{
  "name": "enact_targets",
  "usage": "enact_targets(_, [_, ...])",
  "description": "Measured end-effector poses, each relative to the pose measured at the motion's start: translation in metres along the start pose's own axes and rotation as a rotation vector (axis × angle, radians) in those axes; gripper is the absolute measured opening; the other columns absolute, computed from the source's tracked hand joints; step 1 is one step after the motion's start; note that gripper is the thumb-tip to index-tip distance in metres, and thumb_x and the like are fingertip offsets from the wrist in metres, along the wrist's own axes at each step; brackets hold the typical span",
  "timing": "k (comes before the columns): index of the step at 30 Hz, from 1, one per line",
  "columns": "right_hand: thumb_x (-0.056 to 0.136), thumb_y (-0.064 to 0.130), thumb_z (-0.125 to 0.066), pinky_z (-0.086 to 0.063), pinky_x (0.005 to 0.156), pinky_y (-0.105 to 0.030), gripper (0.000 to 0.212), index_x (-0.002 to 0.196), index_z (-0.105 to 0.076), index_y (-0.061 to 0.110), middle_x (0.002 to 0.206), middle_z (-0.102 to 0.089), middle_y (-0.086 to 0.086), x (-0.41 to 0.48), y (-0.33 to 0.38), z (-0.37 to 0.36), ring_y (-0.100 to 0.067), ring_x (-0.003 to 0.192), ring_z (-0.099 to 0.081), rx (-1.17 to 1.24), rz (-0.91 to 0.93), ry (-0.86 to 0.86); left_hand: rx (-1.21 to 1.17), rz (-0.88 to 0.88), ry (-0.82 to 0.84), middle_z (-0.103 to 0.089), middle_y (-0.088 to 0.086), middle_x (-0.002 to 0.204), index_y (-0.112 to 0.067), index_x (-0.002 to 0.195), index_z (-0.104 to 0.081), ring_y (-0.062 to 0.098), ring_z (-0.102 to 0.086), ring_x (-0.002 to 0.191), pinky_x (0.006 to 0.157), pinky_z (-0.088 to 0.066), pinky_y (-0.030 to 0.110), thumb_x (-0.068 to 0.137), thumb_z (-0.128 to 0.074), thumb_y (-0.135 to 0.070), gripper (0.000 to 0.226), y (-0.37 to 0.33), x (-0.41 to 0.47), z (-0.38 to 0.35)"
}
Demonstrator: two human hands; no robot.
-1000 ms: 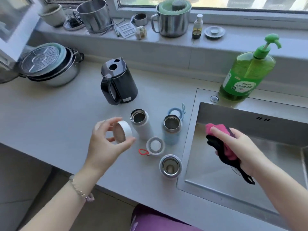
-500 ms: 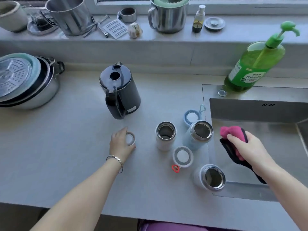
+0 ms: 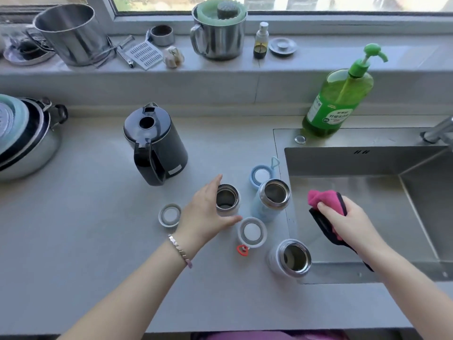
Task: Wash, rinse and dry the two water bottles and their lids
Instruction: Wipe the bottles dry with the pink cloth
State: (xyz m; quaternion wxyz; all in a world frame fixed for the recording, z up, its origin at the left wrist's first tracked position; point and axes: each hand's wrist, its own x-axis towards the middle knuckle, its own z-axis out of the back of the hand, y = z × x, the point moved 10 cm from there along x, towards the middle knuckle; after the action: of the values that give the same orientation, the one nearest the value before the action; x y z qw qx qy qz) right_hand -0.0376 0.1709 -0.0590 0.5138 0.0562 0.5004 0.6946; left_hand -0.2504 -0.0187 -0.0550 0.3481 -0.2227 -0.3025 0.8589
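Left hand [image 3: 208,213] spread wide at the white bottle [image 3: 226,200], fingers fairly straight: index side runs up behind the bottle's left flank, thumb reaches across in front of its base. Palm sits against or just off the bottle wall, real contact can't be told. Nothing is pinched or lifted, and the bottle stands upright on the counter [image 3: 85,229], mouth open, no lid on.

Right hand [image 3: 348,223] grips a pink and black cloth [image 3: 326,201], fingers curled round the bunched pink part with the black edge hanging below the wrist. It is held above the sink [image 3: 343,163], just right of the sink's left rim.

Blue bottle [image 3: 269,202] upright just right of the white bottle, open mouth, close beside it but whether they touch is unclear. Third bottle [image 3: 290,258] upright nearer the counter's front, at the sink's left front corner, also open.

Lids all off, lying flat on the counter: grey lid [image 3: 169,215] just left of the left hand, lid with red loop [image 3: 252,233] between the white bottle and the third bottle, blue lid [image 3: 261,175] behind the blue bottle.

Black kettle [image 3: 157,143] behind the left hand, apart from it. Green soap bottle [image 3: 339,101] at the sink's back edge
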Motion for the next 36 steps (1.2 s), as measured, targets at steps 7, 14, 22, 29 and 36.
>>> enact_targets(7, [0.089,0.019,-0.057,-0.041,0.063,-0.023,0.01,0.097,-0.064,0.019,0.093,-0.067,0.0,-0.009,-0.002,0.035,-0.011,0.075,-0.057,0.052,0.046,0.022,-0.133,0.081,-0.452,-0.065,-0.015,0.09,-0.03,0.095,-0.059,0.003,-0.06,0.085,0.073,-0.045,0.015,0.059,-0.082,-0.029,0.043,-0.024,-0.037,0.073])
enact_targets(14, [0.088,0.017,-0.059,-0.045,0.068,-0.025,0.007,0.093,-0.065,0.018,0.092,-0.068,0.001,-0.011,0.009,0.094,-0.014,0.078,-0.06,0.19,0.1,-0.012,-0.387,-0.167,-0.448,-0.064,-0.028,0.084,-0.032,0.095,-0.059,-0.007,-0.061,0.076,0.065,-0.045,0.005,0.052,-0.087,-0.025,0.052,-0.172,-0.057,0.098])
enact_targets(22, [0.079,0.056,-0.054,-0.055,0.075,-0.044,0.056,0.112,-0.058,0.011,0.092,-0.068,-0.016,-0.002,-0.027,0.089,-0.032,0.085,-0.062,1.146,-0.374,0.337,-0.67,-0.09,-0.066,-0.066,-0.014,0.086,-0.031,0.091,-0.057,0.002,-0.062,0.069,0.064,-0.051,0.015,0.054,-0.088,-0.012,0.051,-0.225,-0.004,-0.043])
enact_targets(29, [0.064,0.03,-0.077,-0.056,0.063,-0.039,0.052,0.109,-0.058,0.015,0.102,-0.062,-0.011,0.029,-0.054,0.155,-0.026,0.087,-0.062,1.047,-0.191,-0.051,-0.385,-0.132,0.263,-0.053,-0.019,0.119,-0.03,0.111,-0.048,0.0,-0.054,0.102,0.084,-0.044,0.008,0.066,-0.08,-0.003,0.061,-0.219,0.001,-0.123])
enact_targets(36, [0.055,0.018,-0.085,-0.042,0.075,-0.008,0.058,0.1,-0.053,0.036,0.101,-0.059,0.029,0.031,0.017,0.183,0.01,0.086,-0.054,0.099,0.452,-0.197,-0.247,0.02,0.082,-0.063,-0.016,0.103,-0.038,0.092,-0.056,0.001,-0.06,0.099,0.091,-0.048,0.028,0.079,-0.07,-0.006,0.037,-0.163,-0.015,-0.093])
